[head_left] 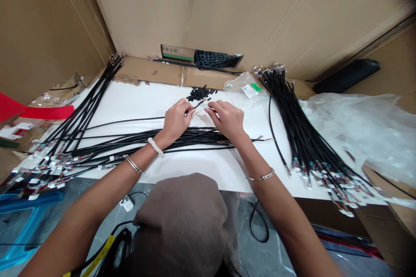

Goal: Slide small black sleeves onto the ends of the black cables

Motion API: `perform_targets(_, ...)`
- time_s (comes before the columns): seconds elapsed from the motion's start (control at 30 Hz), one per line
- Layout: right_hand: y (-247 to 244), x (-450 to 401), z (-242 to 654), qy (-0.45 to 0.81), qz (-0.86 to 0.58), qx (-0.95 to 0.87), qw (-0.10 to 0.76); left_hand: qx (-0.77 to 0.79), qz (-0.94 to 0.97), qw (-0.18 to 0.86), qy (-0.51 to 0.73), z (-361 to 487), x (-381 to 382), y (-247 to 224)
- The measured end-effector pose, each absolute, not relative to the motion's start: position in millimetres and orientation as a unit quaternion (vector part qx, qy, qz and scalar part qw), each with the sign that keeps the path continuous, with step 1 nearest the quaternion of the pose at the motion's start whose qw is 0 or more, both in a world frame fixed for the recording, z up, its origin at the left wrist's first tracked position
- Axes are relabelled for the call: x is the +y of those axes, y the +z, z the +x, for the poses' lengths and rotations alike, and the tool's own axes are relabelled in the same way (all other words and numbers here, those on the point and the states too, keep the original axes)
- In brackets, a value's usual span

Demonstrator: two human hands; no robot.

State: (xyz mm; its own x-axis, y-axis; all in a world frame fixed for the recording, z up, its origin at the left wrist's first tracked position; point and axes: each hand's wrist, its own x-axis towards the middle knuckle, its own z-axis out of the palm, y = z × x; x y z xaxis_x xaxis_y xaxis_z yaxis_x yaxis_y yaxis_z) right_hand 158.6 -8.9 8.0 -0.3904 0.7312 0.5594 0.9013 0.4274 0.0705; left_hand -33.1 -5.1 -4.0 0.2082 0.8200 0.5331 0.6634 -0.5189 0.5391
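Note:
My left hand [175,122] pinches a short black tube [197,105] between finger and thumb. My right hand [228,120] curls in close to the tube's far end, and I cannot tell whether its fingers hold anything. Beneath both wrists, a bundle of black cables [156,139] lies across the white table top [208,173]. A small heap of black tubes [199,93] sits just beyond my fingers. Larger bunches of black cables with labelled, multicoloured connector ends spread out at the left [81,112] and right [302,138].
Cardboard walls [260,13] rise behind and beside the table. A clear plastic bag [245,88] lies at the far edge, with crumpled plastic sheeting [357,134] to the right. A brown fabric mound [182,225] fills the bottom centre. Below the table are a blue stool [26,207] and loose cable.

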Motion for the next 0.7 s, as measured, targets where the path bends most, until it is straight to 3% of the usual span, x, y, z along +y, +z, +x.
perform_targets(0.7,6.4,-7.3,156.3,-0.176,-0.505,-0.821,0.199,0.492,0.774,0.099,0.385,-32.5,-7.1,-2.4)
